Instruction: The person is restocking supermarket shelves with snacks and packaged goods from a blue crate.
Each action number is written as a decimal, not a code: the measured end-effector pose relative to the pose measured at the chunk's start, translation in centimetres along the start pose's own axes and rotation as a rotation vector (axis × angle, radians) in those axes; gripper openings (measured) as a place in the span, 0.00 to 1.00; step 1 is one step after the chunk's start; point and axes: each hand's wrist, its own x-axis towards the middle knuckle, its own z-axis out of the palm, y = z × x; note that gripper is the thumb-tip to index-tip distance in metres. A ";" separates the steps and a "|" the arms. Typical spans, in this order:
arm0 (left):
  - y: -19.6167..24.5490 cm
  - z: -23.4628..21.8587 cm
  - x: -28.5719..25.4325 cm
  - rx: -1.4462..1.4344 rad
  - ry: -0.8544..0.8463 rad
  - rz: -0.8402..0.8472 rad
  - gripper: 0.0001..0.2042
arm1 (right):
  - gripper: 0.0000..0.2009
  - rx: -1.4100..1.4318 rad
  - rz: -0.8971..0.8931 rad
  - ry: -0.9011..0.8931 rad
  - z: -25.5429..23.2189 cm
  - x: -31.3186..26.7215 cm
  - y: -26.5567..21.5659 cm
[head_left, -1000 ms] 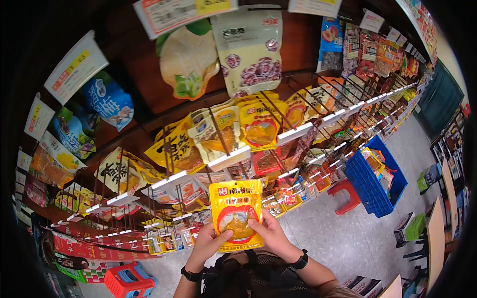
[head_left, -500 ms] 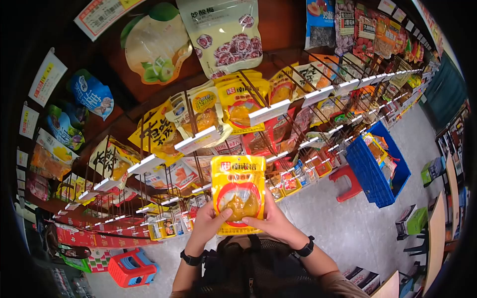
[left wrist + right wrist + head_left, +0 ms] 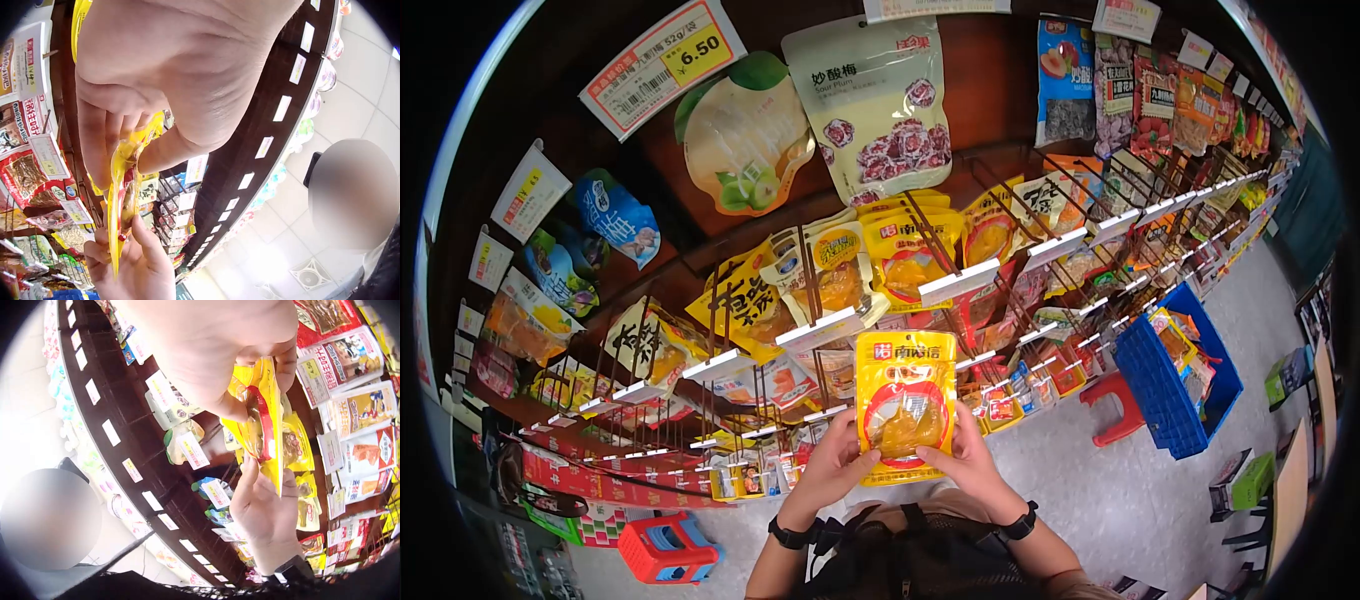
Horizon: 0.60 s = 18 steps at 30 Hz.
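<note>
Both hands hold a yellow snack packet [image 3: 906, 405] with a red-ringed clear window, upright in front of the shelves in the head view. My left hand [image 3: 835, 462] grips its lower left edge, thumb on the front and fingers behind. The right hand [image 3: 970, 460] grips the lower right edge the same way. Seen edge-on in the left wrist view, the packet [image 3: 125, 194] is pinched between thumb and fingers. In the right wrist view the right thumb presses the packet's face [image 3: 259, 419], with the fingers behind it.
Hooks with hanging snack bags run across the shelves, including similar yellow packets [image 3: 912, 255]. Price tags [image 3: 665, 65] hang above. A blue crate [image 3: 1180, 375] of packets stands at right beside a red stool [image 3: 1115, 408]. Another red and blue stool [image 3: 668, 548] stands lower left.
The packet is a little higher before the shelves than one second ago. The right thumb has slid down toward its lower edge. The head view has shifted slightly; both hands keep hold.
</note>
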 end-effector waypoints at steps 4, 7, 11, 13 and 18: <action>0.9 0.7 2.2 0.005 0.018 0.023 0.27 | 0.32 -0.027 -0.126 0.055 -0.8 0.9 -1.1; 1.1 1.3 3.7 -0.018 0.005 0.034 0.27 | 0.30 -0.009 -0.112 0.084 -1.6 1.5 -2.2; 1.7 2.5 4.5 -0.074 -0.004 0.067 0.28 | 0.29 -0.048 -0.136 0.110 -2.5 1.9 -3.2; 2.2 2.9 4.2 -0.074 -0.030 0.079 0.27 | 0.29 -0.052 -0.150 0.108 -2.5 1.5 -4.1; 0.0 1.9 3.6 0.095 -0.128 0.047 0.25 | 0.31 -0.056 -0.183 0.068 -4.8 0.5 -2.2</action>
